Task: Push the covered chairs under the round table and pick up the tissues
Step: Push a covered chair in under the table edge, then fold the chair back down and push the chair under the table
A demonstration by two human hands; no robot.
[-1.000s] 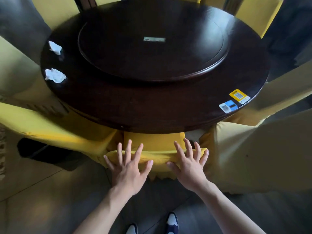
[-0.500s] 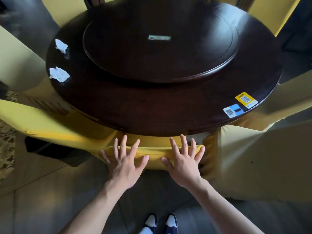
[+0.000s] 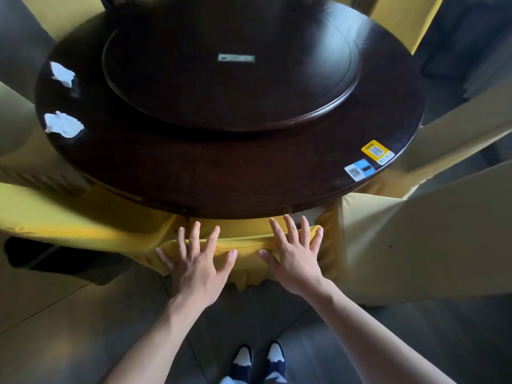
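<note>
Yellow chair cover, white tissues

1 view only, from a head-worn wide-angle camera. It looks forward and steeply down from standing height over the near edge of the round table, which fills the upper and middle frame. The lazy Susan sits toward the top. Straight lines bow at the edges. The left hand and right hand lie close below centre, forearms entering from the bottom edge. The wearer's shoes show at bottom centre, directly beneath the lens. No second view shares the scene.
</note>
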